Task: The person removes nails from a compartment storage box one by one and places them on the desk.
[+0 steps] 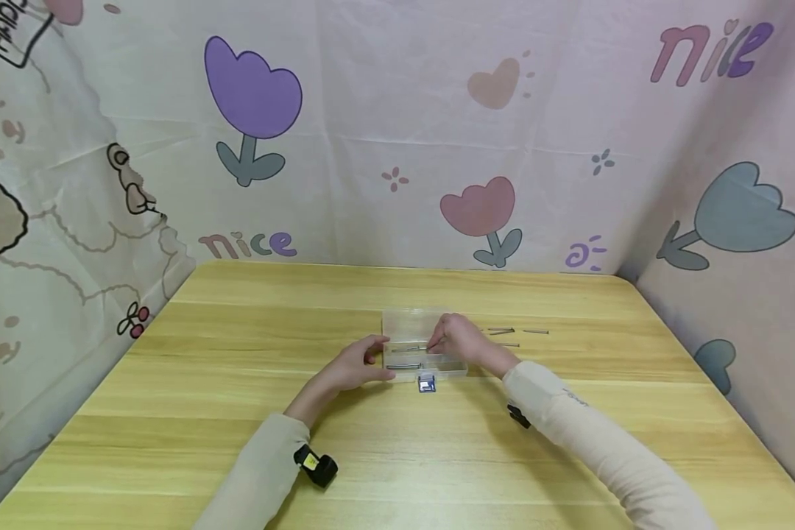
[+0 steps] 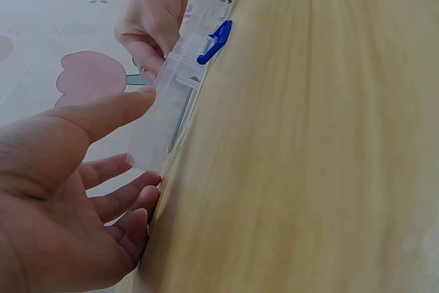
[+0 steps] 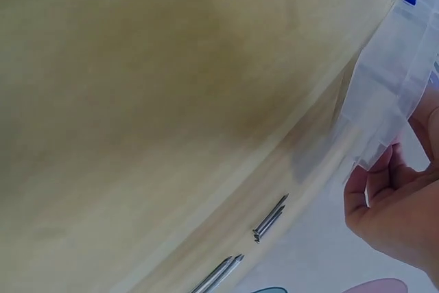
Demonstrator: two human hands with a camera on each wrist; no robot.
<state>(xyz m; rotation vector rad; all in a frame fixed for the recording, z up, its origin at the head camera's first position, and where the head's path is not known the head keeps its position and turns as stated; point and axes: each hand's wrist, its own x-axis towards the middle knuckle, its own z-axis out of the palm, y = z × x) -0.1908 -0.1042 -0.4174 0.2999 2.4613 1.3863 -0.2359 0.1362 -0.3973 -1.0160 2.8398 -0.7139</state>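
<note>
A clear plastic box with its lid raised at the back stands on the table. My left hand holds the box's left end, thumb at the front corner and fingers farther back. Over the rear compartment, the curled fingers of my right hand pinch a nail, mostly hidden by the hand. A nail lies in that compartment, close to the fingertips. More nails lie in the front left compartment. A blue latch hangs from the box's front.
Several loose nails lie on the wooden table to the right of the box, beyond the right wrist. In the right wrist view, nails lie beside the box. A patterned cloth hangs behind the table.
</note>
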